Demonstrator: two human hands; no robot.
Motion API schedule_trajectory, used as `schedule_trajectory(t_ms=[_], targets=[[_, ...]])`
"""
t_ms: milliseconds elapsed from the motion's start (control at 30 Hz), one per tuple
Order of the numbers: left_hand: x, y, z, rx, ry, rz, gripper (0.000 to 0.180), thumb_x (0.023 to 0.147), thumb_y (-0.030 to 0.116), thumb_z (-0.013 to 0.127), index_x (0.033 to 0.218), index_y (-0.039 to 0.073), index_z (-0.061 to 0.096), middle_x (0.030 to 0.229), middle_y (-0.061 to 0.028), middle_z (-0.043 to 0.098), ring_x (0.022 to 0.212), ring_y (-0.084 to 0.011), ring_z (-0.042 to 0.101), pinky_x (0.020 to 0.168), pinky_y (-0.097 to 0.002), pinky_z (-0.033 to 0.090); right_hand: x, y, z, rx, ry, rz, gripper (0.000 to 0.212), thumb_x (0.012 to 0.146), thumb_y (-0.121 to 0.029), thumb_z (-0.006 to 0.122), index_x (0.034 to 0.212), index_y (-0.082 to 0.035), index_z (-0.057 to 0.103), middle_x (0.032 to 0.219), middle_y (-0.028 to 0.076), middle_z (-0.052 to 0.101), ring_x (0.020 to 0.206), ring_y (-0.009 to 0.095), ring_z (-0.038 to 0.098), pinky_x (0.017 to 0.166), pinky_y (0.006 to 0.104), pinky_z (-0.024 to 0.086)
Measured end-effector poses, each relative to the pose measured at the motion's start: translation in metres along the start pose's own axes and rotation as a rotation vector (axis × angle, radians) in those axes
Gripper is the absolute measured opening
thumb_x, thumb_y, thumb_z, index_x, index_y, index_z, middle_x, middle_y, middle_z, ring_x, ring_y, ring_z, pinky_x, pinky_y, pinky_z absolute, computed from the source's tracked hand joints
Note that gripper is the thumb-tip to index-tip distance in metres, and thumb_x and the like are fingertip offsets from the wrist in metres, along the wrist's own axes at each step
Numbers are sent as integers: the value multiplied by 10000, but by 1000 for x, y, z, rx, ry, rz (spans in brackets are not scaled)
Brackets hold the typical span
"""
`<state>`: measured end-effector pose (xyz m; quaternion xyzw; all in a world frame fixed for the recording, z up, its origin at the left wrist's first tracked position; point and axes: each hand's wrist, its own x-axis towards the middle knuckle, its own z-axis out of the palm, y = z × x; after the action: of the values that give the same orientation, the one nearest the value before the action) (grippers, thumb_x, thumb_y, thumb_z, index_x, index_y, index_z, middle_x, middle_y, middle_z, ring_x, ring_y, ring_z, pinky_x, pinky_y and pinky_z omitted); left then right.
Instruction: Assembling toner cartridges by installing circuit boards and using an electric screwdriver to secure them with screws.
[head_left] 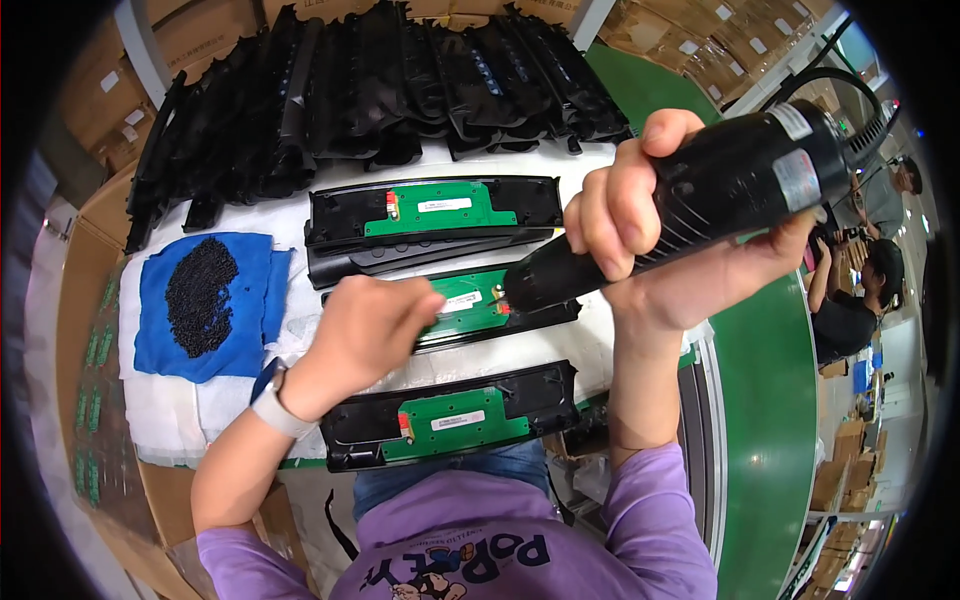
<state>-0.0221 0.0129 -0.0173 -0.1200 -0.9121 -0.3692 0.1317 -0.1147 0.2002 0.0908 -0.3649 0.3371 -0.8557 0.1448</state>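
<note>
My right hand (640, 225) is wrapped round a black electric screwdriver (690, 200), which tilts down to the left. Its tip end is at the right part of a green circuit board (470, 318) in the middle black plastic housing (555, 315). Over the left part of that board, my left hand (370, 325) is closed with fingertips together; what they hold, if anything, is hidden. Another housing with a green board (450, 420) lies nearer to me. Farther off, a third board (440, 208) sits in a housing stacked on another black part (400, 258).
A heap of small black screws (203, 298) lies on a blue cloth (155, 330) at the left. Many black housings (370, 85) are piled along the far side. Cardboard boxes (190, 45) stand behind. On the right are a green surface (765, 400) and people (850, 300) beyond it.
</note>
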Motion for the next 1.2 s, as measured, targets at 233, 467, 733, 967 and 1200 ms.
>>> schedule_trajectory(t_ms=[233, 467, 733, 967, 1200], targets=[[-1, -7, -30, -1109, 134, -608, 335, 904, 244, 420, 613, 80, 447, 450, 37, 342, 420, -45, 259, 413, -229, 187, -1, 18, -46, -192, 130, 16, 925, 757, -803, 206, 938, 58, 491, 514, 93, 450, 373, 177, 373, 376, 288, 317], [-7, -4, -17, -753, 25, -497, 454, 883, 177, 527, 465, 42, 412, 477, -6, 458, 446, -50, 343, 420, -247, 223, 2, 22, -50, -173, 173, 44, 936, 753, -810, 180, 926, 56, 492, 512, 92, 439, 379, 179, 363, 376, 289, 312], [-3, 10, -17, -196, -45, -366, 159, 812, 134, 620, 744, 5, 683, 471, -66, 522, 392, -113, 447, 422, -268, 341, 3, 23, -52, -217, 186, 45, 935, 744, -819, 186, 907, 47, 496, 518, 95, 447, 390, 182, 384, 381, 289, 324], [-7, 10, -7, 71, 80, -123, 128, 763, 137, 638, 704, 35, 687, 520, -124, 563, 439, -269, 544, 435, -341, 401, 8, 31, -36, -380, 245, 113, 924, 726, -843, 198, 826, 26, 494, 505, 106, 468, 376, 184, 396, 383, 294, 351], [-8, 11, -10, 94, 37, -107, 160, 773, 146, 635, 667, 30, 669, 505, -120, 548, 444, -287, 537, 432, -353, 400, 2, 29, -35, -374, 240, 49, 913, 739, -825, 203, 842, 33, 496, 496, 101, 461, 375, 182, 389, 383, 293, 345]])
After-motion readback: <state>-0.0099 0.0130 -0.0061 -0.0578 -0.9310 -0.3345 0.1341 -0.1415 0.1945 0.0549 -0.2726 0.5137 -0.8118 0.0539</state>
